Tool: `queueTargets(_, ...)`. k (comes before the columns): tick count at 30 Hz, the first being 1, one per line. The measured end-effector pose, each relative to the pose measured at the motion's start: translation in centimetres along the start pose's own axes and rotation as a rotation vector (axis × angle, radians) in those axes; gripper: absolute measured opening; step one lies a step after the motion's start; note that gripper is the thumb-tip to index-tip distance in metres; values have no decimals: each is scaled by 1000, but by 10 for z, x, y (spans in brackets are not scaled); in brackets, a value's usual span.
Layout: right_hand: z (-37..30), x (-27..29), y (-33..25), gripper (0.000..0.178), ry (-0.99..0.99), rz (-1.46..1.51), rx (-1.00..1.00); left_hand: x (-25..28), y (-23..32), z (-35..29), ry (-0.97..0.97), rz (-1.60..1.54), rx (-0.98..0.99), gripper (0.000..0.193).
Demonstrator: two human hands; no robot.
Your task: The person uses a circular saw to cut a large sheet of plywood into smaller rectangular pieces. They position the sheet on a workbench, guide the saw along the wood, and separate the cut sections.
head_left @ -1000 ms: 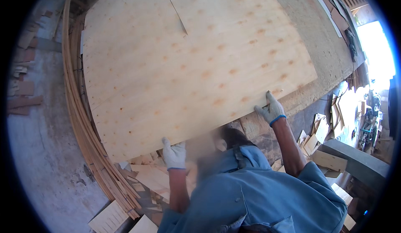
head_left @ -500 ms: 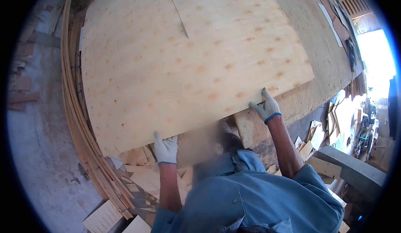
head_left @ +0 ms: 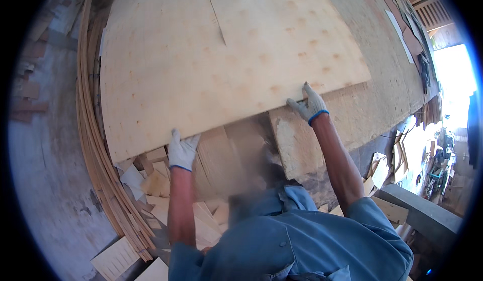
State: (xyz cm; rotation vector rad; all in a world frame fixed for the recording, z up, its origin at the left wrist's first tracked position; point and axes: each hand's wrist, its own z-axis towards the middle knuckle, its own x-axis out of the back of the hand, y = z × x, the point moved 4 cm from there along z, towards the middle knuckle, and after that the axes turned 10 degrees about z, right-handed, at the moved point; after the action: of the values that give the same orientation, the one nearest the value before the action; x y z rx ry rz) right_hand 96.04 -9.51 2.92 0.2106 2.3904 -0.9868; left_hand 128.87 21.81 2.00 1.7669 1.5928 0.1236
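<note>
One sheet: near edge shifted toward 11 o'clock, clamped in left hand, 8 o'clock, right hand, 2 o'clock; two hands.

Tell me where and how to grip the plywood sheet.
Take the plywood sheet by its near edge, from the person's side, probably with hands well apart: it is broad and thin, and this long edge faces the person, left hand and right hand on it.

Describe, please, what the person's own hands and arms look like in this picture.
The left hand and right hand wear whitish fabric gloves with narrow blue cuff edges. Short, blue cloth sleeves leave both forearms bare; nothing else worn shows on them.
</note>
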Motion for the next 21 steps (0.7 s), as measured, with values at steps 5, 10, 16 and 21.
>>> queueTargets(5, -13, 12, -34, 48, 232, -882, -105, 24, 31, -18, 56, 798, -125, 45)
queueTargets(10, -50, -28, -43, 39, 296, -1600, 825, -56, 53, -61, 413, 1591, -908, 35)
queueTargets(16, -35, -66, -21, 44, 28, -1725, 1186, -99, 5, -7, 366, 1699, -1483, 30)
queueTargets(21, -9, -88, -10, 40, -127, -1732, 1187, -110, -6, 7, 352, 1660, -1661, 27)
